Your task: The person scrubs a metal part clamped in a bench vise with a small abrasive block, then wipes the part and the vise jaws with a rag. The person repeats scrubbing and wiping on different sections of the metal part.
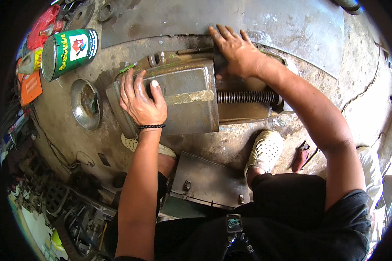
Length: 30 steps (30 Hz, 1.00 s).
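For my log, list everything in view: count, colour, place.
Vise-like metal body: 1, grey-brown, centre.
Threaded screw: 1, dark, body's right half.
Metal sheet: 1 or 2, grey, top.
Round metal parts: at least 2, dark, upper left.
Can: 1, green, upper left.
Plastic bag: 1, red, upper left.
Flat piece: 1, orange, left edge.
Bowl: 1, silver, left of body.
Latched metal case: 1, dark grey, between legs.
Small object: 1, reddish, right of right clog.
Clutter: uncountable, dark, lower left.
Clogs: 2, cream, on feet.
Bracelet: 1, black, left wrist.
Shirt: 1, black, lower edge.
Left hand: 1, bare, body's left.
Right hand: 1, bare, body's far side.
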{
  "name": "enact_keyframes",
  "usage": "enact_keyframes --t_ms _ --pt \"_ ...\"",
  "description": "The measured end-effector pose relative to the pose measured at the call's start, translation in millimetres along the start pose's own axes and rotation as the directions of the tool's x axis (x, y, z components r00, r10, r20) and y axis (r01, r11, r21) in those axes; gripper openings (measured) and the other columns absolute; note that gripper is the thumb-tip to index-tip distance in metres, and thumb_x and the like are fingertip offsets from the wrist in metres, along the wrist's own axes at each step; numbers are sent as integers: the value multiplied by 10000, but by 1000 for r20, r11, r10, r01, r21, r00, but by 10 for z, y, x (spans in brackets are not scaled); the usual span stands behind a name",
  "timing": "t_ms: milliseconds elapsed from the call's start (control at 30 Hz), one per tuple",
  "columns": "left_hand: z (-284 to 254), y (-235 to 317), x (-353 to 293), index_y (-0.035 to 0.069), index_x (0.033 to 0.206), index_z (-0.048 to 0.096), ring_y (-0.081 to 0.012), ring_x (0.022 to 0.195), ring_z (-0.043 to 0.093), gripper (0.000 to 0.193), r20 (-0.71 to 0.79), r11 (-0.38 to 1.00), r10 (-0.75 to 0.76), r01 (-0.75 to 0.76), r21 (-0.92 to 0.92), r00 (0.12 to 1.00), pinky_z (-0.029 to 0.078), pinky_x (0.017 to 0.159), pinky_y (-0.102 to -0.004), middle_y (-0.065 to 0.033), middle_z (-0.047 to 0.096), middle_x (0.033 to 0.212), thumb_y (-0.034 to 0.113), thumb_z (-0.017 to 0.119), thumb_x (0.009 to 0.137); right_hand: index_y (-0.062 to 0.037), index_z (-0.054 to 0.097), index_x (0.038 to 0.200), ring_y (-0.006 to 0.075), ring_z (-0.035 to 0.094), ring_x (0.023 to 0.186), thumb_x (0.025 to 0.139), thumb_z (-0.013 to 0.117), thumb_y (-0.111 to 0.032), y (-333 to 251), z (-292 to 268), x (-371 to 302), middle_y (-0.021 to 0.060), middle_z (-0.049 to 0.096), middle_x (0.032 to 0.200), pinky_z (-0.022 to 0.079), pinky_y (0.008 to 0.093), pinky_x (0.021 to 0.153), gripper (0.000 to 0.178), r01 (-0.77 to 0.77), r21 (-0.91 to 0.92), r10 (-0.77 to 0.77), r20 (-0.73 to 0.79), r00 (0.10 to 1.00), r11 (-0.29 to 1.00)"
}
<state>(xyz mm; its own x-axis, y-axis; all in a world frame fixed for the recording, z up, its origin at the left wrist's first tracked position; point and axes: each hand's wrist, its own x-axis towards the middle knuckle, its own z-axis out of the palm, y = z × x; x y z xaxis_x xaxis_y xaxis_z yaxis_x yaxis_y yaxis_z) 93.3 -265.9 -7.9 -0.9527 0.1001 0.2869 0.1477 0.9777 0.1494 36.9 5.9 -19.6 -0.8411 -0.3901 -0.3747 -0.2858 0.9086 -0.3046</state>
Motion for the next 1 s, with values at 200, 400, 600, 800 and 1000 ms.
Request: enact_keyframes --t_ms 200,400,600,800,1000 --pt "3 -7 -1 90 1230 661 -361 1352 468 406 9 1000 2 -2 8 1000 314 1117 -525 -131 561 1408 390 559 976 -49 71 1618 360 167 1550 761 861 -436 23 32 -36 222 158 1668 161 561 1258 1228 -5 77 -11 209 978 997" --pt "7 -3 2 97 1235 660 -363 1342 474 403 -10 1000 15 -15 -1 1000 314 1116 -529 -132 562 1405 388 554 976 -22 104 1609 361 187 1546 770 854 -447 28 65 -40 229 167 1666 184 564 1250 1204 10 90 -37 307 951 996" --pt "6 2 12 96 1220 669 -364 1339 475 396 -12 1000 16 -16 7 1000 321 1109 -528 -125 565 1401 389 548 982 -29 104 1611 382 182 1543 775 847 -472 13 69 -64 245 148 1665 169 569 1251 1203 -4 72 -14 243 970 997" --pt "13 -1 10 96 1207 675 -359 1342 476 393 -15 1000 18 -18 -2 1000 329 1102 -524 -128 568 1397 396 537 993 -27 90 1613 372 190 1541 759 848 -510 25 72 -45 252 186 1652 176 562 1252 1240 21 71 -25 43 999 997" --pt "-4 17 11 98 1216 675 -375 1343 476 368 -11 999 36 -35 17 999 335 1105 -530 -136 572 1400 357 544 990 -23 142 1605 358 247 1524 780 841 -477 56 74 -58 231 259 1631 205 560 1245 1172 39 47 -35 -89 995 998"
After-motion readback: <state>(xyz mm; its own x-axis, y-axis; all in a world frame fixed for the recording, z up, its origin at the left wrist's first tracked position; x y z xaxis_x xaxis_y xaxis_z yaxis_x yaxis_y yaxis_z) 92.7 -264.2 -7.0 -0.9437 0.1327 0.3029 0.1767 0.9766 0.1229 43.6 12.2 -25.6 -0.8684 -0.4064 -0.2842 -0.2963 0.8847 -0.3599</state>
